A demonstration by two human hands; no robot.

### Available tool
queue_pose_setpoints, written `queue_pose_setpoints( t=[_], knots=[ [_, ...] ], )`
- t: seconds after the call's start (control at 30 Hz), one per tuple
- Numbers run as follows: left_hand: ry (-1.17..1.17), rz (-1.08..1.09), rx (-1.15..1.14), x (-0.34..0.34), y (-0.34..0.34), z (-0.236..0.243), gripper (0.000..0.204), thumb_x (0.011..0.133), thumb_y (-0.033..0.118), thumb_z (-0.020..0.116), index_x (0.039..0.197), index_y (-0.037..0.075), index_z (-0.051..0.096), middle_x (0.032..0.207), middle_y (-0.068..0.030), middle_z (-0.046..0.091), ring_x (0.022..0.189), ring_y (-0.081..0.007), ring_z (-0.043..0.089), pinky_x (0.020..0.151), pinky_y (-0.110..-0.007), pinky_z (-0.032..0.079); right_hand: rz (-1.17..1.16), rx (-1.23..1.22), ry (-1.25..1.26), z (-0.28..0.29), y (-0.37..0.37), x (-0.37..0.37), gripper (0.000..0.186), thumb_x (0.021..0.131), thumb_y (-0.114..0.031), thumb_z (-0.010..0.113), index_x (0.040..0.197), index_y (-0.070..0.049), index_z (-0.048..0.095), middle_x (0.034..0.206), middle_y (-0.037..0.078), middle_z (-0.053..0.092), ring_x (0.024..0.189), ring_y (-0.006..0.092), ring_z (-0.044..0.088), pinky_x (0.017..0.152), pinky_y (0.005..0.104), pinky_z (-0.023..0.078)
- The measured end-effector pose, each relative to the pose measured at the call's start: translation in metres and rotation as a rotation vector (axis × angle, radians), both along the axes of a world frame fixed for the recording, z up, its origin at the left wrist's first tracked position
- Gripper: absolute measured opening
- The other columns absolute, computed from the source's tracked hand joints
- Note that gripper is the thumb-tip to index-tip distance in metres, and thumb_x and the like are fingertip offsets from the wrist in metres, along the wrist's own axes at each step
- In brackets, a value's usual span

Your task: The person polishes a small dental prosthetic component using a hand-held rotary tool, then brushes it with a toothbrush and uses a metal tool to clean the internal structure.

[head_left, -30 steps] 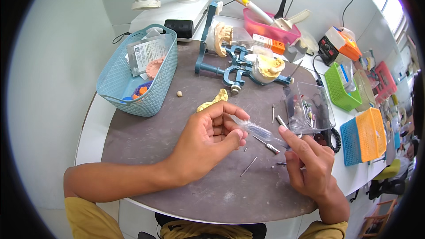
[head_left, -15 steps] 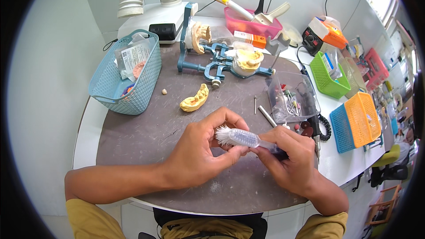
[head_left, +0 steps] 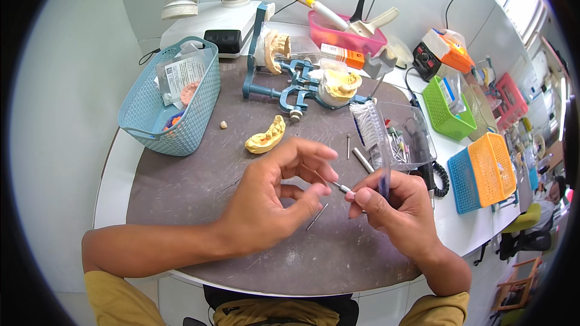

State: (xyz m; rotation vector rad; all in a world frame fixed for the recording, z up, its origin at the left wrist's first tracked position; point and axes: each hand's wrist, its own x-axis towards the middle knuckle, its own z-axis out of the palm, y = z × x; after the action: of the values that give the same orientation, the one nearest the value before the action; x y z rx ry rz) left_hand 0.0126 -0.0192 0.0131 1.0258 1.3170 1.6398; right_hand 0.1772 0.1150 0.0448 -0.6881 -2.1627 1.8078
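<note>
My right hand [head_left: 402, 202] is closed around the handle of a clear brush [head_left: 385, 145], which stands upright with its white bristles facing left. Between the thumb and fingertips of that hand is also a small metal rotary bit [head_left: 343, 188], its thin end toward my left hand. My left hand [head_left: 272, 196] is open and curved, its fingers apart, with the bit's end close to the fingertips. Below them a thin metal pin [head_left: 316, 217] lies on the table. Beyond my left hand sit a yellow dental cast [head_left: 266, 135] and a small tooth-coloured piece [head_left: 223, 125].
A blue articulator [head_left: 296, 87] carrying dental casts stands at the back. On the left is a light-blue basket [head_left: 199, 115]. A clear box [head_left: 414, 136] of rotary bits sits behind my right hand, with a dark handpiece [head_left: 427, 175] beside it. Green [head_left: 447, 108] and orange [head_left: 492, 166] baskets line the right.
The brush has swung from lying toward my left hand to upright in my right hand. My left fingers have moved off it. The bit and the pin now show.
</note>
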Motion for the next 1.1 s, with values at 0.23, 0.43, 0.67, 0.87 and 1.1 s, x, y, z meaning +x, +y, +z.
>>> queue_pose_setpoints(
  t=[0.23,0.43,0.67,0.87,1.1],
  knots=[
    [0.106,-0.151,0.085,-0.006,0.000,-0.007,0.019,0.089,0.001,0.069,0.107,-0.001,0.065,0.109,-0.0087,0.061,0.100,-0.0146,0.062,0.084,-0.029,0.058,0.053,0.005,-0.013,-0.007,-0.003,-0.005,0.022,0.095,-0.021,0.066,0.096,0.000,0.070,0.076,0.002,0.069,0.070,0.0037,0.058,0.060,0.0196,0.043],
    [-0.141,-0.119,0.036,-0.007,0.001,-0.009,0.014,0.094,0.002,0.063,0.107,-0.002,0.064,0.106,-0.0106,0.066,0.098,-0.0160,0.065,0.087,-0.031,0.057,-0.024,0.213,-0.003,-0.008,-0.008,-0.004,0.014,0.095,-0.014,0.066,0.094,0.000,0.069,0.075,0.002,0.069,0.066,0.0037,0.058,0.057,0.0204,0.043],
    [-0.108,-0.043,-0.001,-0.013,-0.001,-0.010,0.019,0.096,0.005,0.060,0.113,-0.003,0.063,0.101,-0.0109,0.068,0.096,-0.0146,0.067,0.087,-0.029,0.056,0.096,0.588,-0.186,-0.005,0.010,0.011,0.018,0.098,-0.016,0.059,0.090,0.000,0.063,0.051,0.002,0.052,0.044,0.0103,0.052,0.044,0.0268,0.039],
    [-0.151,0.134,-0.021,-0.017,0.001,-0.012,0.021,0.095,0.005,0.062,0.114,-0.004,0.063,0.102,-0.0114,0.069,0.097,-0.0143,0.067,0.086,-0.027,0.056,-0.036,0.722,0.035,-0.003,0.009,0.004,0.013,0.094,-0.012,0.060,0.099,-0.001,0.063,0.064,0.009,0.059,0.050,0.0199,0.056,0.049,0.0326,0.043],
    [-0.093,0.119,-0.077,-0.018,0.002,-0.013,0.023,0.090,0.001,0.068,0.111,-0.006,0.064,0.105,-0.0127,0.069,0.095,-0.0151,0.068,0.088,-0.028,0.056,0.060,1.095,0.065,-0.013,0.016,0.001,0.036,0.088,-0.005,0.063,0.123,-0.002,0.062,0.071,0.011,0.063,0.052,0.0229,0.058,0.051,0.0343,0.046]
  ],
)
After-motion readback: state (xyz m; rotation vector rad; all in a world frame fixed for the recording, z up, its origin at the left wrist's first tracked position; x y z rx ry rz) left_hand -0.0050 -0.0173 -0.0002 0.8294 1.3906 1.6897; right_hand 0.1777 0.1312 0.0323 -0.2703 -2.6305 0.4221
